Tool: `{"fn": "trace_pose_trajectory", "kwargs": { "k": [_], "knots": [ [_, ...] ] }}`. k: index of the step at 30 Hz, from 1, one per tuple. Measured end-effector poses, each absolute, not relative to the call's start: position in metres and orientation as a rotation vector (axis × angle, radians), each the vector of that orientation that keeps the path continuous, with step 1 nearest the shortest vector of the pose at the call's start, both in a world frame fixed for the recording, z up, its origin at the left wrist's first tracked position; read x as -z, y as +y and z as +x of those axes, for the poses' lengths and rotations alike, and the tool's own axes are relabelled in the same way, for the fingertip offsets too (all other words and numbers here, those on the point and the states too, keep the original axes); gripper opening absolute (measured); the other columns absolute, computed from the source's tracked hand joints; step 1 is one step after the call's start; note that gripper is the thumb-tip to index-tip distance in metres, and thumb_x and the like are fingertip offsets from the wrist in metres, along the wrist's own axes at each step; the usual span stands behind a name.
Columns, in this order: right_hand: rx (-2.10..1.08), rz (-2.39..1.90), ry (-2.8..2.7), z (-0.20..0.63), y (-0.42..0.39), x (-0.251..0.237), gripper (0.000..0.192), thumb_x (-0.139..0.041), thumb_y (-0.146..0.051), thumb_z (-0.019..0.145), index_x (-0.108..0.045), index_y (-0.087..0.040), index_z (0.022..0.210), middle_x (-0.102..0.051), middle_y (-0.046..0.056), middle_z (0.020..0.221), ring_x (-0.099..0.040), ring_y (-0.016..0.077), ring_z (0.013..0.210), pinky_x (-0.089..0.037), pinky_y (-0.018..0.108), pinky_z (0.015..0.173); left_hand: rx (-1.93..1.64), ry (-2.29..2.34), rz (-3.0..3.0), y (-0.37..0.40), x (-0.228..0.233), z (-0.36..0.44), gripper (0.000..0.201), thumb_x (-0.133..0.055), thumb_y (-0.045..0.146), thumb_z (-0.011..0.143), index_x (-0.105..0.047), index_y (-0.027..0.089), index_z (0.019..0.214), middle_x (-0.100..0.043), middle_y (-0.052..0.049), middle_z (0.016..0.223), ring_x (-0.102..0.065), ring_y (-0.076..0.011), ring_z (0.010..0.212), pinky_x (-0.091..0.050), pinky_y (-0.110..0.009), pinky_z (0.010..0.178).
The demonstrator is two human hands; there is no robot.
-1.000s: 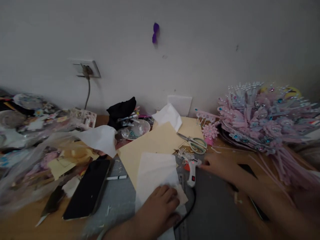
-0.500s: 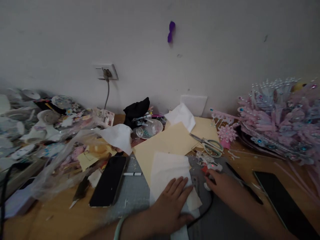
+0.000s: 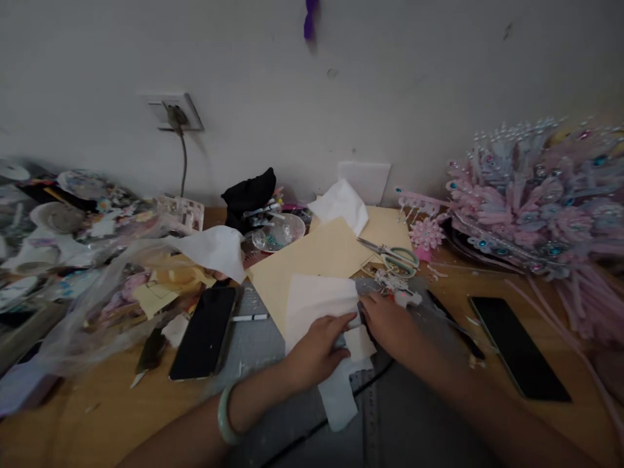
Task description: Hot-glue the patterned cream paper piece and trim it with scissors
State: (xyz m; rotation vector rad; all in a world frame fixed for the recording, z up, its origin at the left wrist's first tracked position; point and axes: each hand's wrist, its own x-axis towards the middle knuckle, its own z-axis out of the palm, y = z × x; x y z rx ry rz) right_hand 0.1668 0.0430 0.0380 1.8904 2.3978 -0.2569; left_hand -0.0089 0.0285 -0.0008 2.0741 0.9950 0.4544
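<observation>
A white cloth (image 3: 319,296) lies in front of me over the cutting mat, its lower end (image 3: 338,403) irregularly cut. My left hand (image 3: 314,348) rests on it, index finger and thumb apart. My right hand (image 3: 387,325) is at the cloth's right edge, fingers together and bent on it; its thumb is hidden. Between and below the hands lies a small pale paper piece (image 3: 361,343). Just beyond my right hand sits a small white device (image 3: 407,298) with a red light. A black cable (image 3: 312,430) runs under the cloth.
Scissors (image 3: 390,255) lie on cream card sheets (image 3: 302,257) behind the cloth. One phone (image 3: 205,331) is at left, another phone (image 3: 519,348) at right, beside a black pen-like tool (image 3: 455,325). Pink beaded ornaments (image 3: 531,201) crowd the right; a plastic bag (image 3: 88,331) and craft pieces crowd the left.
My right hand has moved from beside the white device leftward to the cloth's edge. My left hand, spread flat before, now has bent fingers. The view has shifted down and right.
</observation>
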Motion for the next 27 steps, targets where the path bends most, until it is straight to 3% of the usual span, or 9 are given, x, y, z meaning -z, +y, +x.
{"fn": "trace_pose_trajectory", "kwargs": {
  "k": [3,8,15,19,23,27],
  "knots": [
    [0.297,1.982,2.302,0.152,0.054,-0.036,0.024,-0.034,-0.01,0.085,-0.057,-0.011,0.095,-0.06,0.012,0.097,-0.061,0.0207,0.08,-0.043,0.028,0.063,-0.498,0.983,2.046,0.027,-0.002,-0.008,0.054,-0.056,0.014,0.071,-0.043,0.022,0.123,-0.056,-0.008,0.11,-0.047,-0.0213,0.103,-0.035,-0.036,0.091],
    [0.325,2.102,2.218,0.143,0.066,-0.037,0.028,-0.044,-0.029,0.085,-0.054,-0.007,0.099,-0.059,0.016,0.098,-0.061,0.0244,0.085,-0.044,0.029,0.064,-0.592,1.029,1.852,0.028,-0.001,-0.008,0.031,-0.049,0.019,0.074,-0.054,0.018,0.105,-0.06,-0.007,0.097,-0.051,-0.0189,0.091,-0.038,-0.033,0.084],
    [0.406,2.083,2.209,0.141,0.068,-0.039,0.029,-0.044,-0.036,0.084,-0.059,-0.012,0.086,-0.063,0.012,0.089,-0.062,0.0203,0.082,-0.043,0.024,0.062,-0.929,0.898,1.12,0.037,0.004,-0.009,0.021,-0.043,0.014,0.064,-0.049,0.017,0.084,-0.053,0.0,0.077,-0.049,-0.0135,0.071,-0.04,-0.025,0.065],
    [0.337,2.121,2.197,0.135,0.063,-0.035,0.025,-0.034,-0.016,0.086,-0.055,-0.008,0.096,-0.058,0.017,0.098,-0.061,0.0198,0.083,-0.042,0.025,0.063,-1.186,0.944,0.802,0.043,0.008,-0.009,0.016,-0.041,0.015,0.064,-0.043,0.019,0.08,-0.046,0.003,0.071,-0.047,-0.0107,0.065,-0.039,-0.022,0.06],
    [0.322,2.12,2.226,0.134,0.061,-0.034,0.027,-0.034,-0.01,0.084,-0.052,-0.012,0.104,-0.054,0.014,0.104,-0.059,0.0175,0.082,-0.04,0.025,0.064,-1.048,1.012,0.97,0.045,0.006,-0.011,0.017,-0.039,0.014,0.064,-0.047,0.018,0.079,-0.048,0.003,0.069,-0.047,-0.0113,0.062,-0.039,-0.023,0.057],
    [0.374,2.079,2.298,0.135,0.064,-0.036,0.024,-0.04,-0.022,0.085,-0.055,-0.019,0.103,-0.052,0.009,0.108,-0.057,0.016,0.088,-0.039,0.023,0.067,-0.77,0.947,1.493,0.042,0.001,-0.013,0.029,-0.038,0.007,0.063,-0.056,0.017,0.084,-0.058,-0.001,0.082,-0.051,-0.0149,0.079,-0.04,-0.028,0.075]
  ]
}}
